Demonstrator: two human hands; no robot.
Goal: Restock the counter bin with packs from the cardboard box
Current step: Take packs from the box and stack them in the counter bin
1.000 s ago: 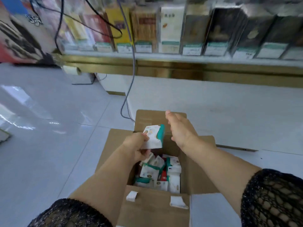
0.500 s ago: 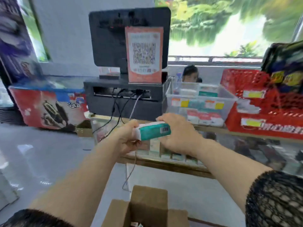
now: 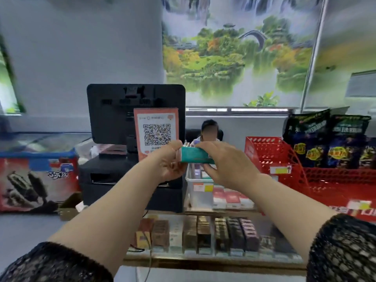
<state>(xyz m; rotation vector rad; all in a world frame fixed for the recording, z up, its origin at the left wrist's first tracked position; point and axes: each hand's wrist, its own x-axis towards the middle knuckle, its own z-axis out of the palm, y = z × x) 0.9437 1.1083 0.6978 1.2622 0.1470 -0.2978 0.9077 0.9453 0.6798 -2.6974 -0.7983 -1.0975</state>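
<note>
Nearing bin [image 3: 195, 198]: pack [image 3: 195, 157], higher than before

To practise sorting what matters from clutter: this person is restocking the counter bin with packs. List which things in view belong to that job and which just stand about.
Part of the job:
teal pack
left hand and right hand, each gripping an end of it
clear counter bin

Just standing about:
red basket
QR code sign
black monitor
snack bags
ice-cream freezer

Counter [image 3: 223, 213]: register [image 3: 114, 119] at left, bin [image 3: 198, 197] just right of it, basket [image 3: 270, 153] further right. Pack [image 3: 196, 157] above bin, between left hand [image 3: 168, 161] and right hand [image 3: 227, 165].
</note>
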